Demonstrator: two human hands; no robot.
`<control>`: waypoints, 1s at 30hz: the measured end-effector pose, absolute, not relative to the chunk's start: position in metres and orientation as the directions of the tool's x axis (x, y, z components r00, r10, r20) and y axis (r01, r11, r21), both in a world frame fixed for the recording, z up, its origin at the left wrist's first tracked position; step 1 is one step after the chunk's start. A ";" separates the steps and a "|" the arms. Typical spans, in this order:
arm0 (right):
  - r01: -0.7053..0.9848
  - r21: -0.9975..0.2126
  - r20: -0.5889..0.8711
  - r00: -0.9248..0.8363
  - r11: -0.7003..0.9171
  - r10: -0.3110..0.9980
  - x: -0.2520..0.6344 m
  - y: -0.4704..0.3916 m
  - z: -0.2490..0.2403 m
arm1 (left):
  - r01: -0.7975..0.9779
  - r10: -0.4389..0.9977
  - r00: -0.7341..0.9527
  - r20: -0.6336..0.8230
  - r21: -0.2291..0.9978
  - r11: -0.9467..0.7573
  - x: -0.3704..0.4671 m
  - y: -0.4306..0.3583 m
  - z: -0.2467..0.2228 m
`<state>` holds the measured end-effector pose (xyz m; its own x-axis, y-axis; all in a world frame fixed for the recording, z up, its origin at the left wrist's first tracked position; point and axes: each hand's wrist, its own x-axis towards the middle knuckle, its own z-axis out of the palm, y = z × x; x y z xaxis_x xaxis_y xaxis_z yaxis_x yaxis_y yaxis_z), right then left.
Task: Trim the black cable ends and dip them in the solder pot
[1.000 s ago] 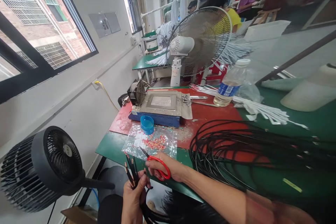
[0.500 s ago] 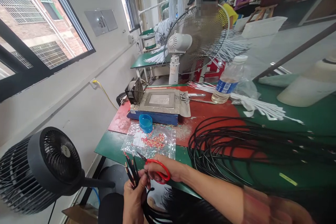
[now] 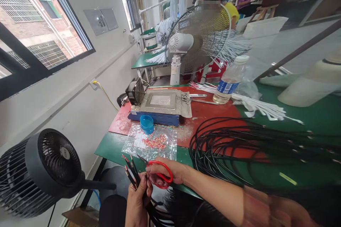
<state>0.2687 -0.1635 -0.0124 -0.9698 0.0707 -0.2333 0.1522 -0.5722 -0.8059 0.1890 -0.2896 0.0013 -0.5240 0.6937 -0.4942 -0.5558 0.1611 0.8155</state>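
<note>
Two hands, head view: both low at the near table edge, close together.
Left hand [image 3: 137, 202]: closed around a bundle of black cables [image 3: 130, 172], ends fanned upward and to the left, copper tips showing.
Right hand [image 3: 163, 172]: fingers through the red handles of the scissors [image 3: 157, 170], gripping them; dark blades pointing left toward the cable ends, just beside them.
Blades: cannot tell if open or closed.
Position of bundle: over the near edge of the green table [image 3: 106, 149], in front of the plastic bag [image 3: 150, 143].
Plastic bag: flat on the table, small red pieces inside, blue cap [image 3: 146, 124] at its far edge.
Behind the bag: grey metal machine [image 3: 160, 104] on a red mat.
Right of the hands: big coil of black cable [image 3: 226, 145] on the table.
Farther back: water bottle [image 3: 230, 79], white cable pieces, white fan [image 3: 197, 40].
Lower left: black fan [image 3: 53, 165], beside the table.
</note>
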 end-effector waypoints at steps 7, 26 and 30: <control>0.198 -0.818 -0.280 -0.957 -0.540 0.073 0.269 -0.164 -0.010 | -0.478 0.723 -0.491 -0.486 0.844 0.243 0.187 -0.291 0.000; 0.322 -0.765 -0.364 -0.931 -0.558 -0.037 0.270 -0.164 -0.006 | -0.435 0.818 -0.389 -0.423 0.868 0.241 0.176 -0.299 -0.013; 0.332 -0.740 -0.366 -0.929 -0.585 -0.064 0.268 -0.166 -0.008 | -0.405 0.812 -0.442 -0.382 0.892 0.199 0.179 -0.299 -0.015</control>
<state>0.2679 -0.1660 -0.0084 -0.9286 -0.0642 -0.3655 0.3317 -0.5850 -0.7401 0.1792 -0.2989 -0.0149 -0.4416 0.8118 -0.3820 -0.4052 0.1994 0.8922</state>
